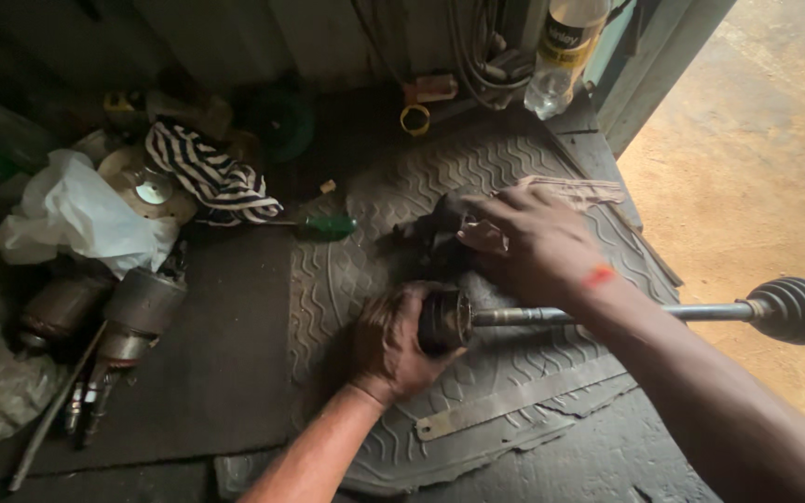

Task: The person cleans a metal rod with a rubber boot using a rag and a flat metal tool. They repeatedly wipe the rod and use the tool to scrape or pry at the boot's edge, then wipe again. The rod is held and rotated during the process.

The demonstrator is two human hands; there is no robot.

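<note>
left hand (391, 346) clamped round greasy joint end (443, 321) of axle shaft (607, 315), mid rubber mat (514, 373), toward near edge | right hand (533, 244) fingers curled, pressing dark part (435, 233) just beyond | shaft's booted end (794, 310) overhangs mat's right edge | risk: grease could let joint slip | far left: striped rag (211, 172), white bag (81, 214)

Axle shaft (607, 315) on rubber mat (347, 279), bottle (559, 51) behind, rag (211, 172) left.

One head-worn camera looks steeply down, close over the left hand (393, 345) gripping the axle joint (444, 321); the dim far edge is perhaps a wall.
</note>
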